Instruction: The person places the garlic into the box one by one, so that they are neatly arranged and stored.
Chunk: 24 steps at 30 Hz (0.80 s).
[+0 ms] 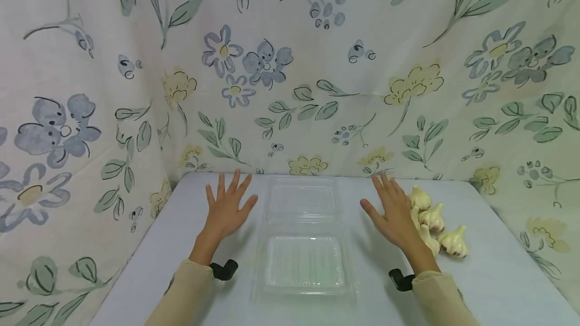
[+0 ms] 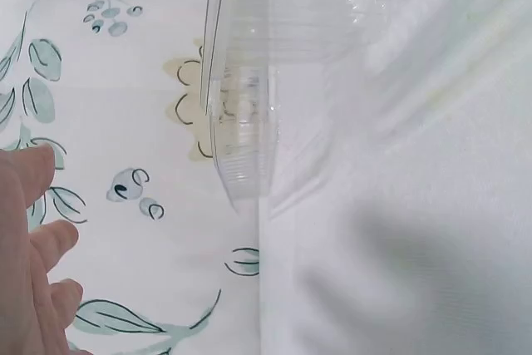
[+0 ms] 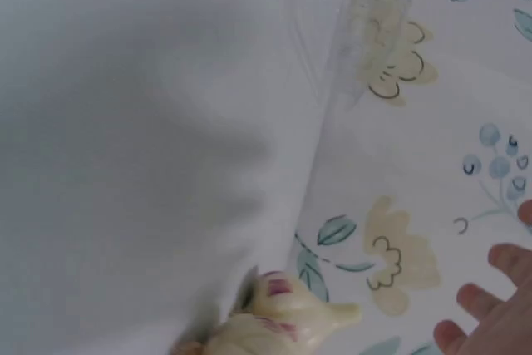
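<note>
Between the two hands an unfolded clear plastic clamshell box (image 1: 304, 260) lies on the table, its lid (image 1: 304, 200) laid back toward the far edge. My left hand (image 1: 228, 210) hovers to the left of the box with its fingers spread. On the other side, my right hand (image 1: 391, 210) is held above the table, fingers extended and thumb apart. Neither hand holds anything. Several garlic bulbs (image 1: 453, 241) sit in a group just right of the right hand, which partly hides some. The right wrist view shows garlic bulbs (image 3: 287, 313) below the hand.
A white table (image 1: 498, 286) carries everything. Floral cloth (image 1: 290, 135) hangs behind it and along both sides. Black wrist straps with camera mounts (image 1: 224, 269) are on both forearms, over beige sleeves (image 1: 186, 291).
</note>
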Motion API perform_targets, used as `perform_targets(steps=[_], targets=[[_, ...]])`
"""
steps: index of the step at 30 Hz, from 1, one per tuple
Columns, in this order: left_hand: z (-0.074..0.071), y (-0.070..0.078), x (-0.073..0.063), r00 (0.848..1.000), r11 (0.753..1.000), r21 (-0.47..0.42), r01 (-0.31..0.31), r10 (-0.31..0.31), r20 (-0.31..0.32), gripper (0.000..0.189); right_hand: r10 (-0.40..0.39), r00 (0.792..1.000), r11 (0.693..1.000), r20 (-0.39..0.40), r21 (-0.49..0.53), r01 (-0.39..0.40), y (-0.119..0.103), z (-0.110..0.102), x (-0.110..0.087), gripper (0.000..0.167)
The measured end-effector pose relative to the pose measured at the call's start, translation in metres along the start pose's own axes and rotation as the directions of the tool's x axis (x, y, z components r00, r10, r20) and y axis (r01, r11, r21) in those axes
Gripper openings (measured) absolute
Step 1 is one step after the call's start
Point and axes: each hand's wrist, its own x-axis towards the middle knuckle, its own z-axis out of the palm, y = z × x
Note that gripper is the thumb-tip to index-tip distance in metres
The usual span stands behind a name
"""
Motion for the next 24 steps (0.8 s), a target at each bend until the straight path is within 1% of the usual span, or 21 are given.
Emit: perform_targets(steps=[4,7,9,12,15,20,22,24], targets=[[0.005,-0.001,-0.009,0.999,0.997,-0.064,-0.039,0.038,-0.011,0.063,-0.030,0.999,0.998,0.010,0.064,0.029,0.001,0.010,-0.012,0.068],[0.010,-0.001,-0.016,0.998,0.990,-0.121,-0.065,0.064,-0.014,0.059,-0.031,0.998,0.993,0.053,0.111,0.025,0.001,0.016,-0.022,0.066],[0.013,-0.001,-0.021,0.997,0.984,-0.159,-0.079,0.080,-0.001,0.058,-0.029,0.996,0.990,0.089,0.139,0.017,0.000,0.020,-0.029,0.065],[0.018,-0.003,-0.029,0.993,0.968,-0.229,-0.104,0.114,0.033,0.058,-0.020,0.989,0.983,0.145,0.183,-0.007,-0.004,0.025,-0.038,0.063],[0.022,-0.005,-0.037,0.983,0.941,-0.310,-0.133,0.164,0.078,0.061,-0.012,0.983,0.976,0.184,0.216,-0.029,-0.009,0.028,-0.046,0.060],[0.026,-0.009,-0.052,0.958,0.889,-0.436,-0.139,0.233,0.170,0.067,-0.023,0.971,0.965,0.239,0.259,-0.041,-0.016,0.031,-0.056,0.057],[0.029,-0.011,-0.055,0.947,0.874,-0.465,-0.141,0.256,0.193,0.068,-0.028,0.966,0.960,0.258,0.277,-0.046,-0.017,0.031,-0.057,0.057],[0.032,-0.013,-0.058,0.938,0.864,-0.477,-0.160,0.284,0.201,0.069,-0.024,0.960,0.955,0.278,0.292,-0.061,-0.018,0.032,-0.059,0.058]])
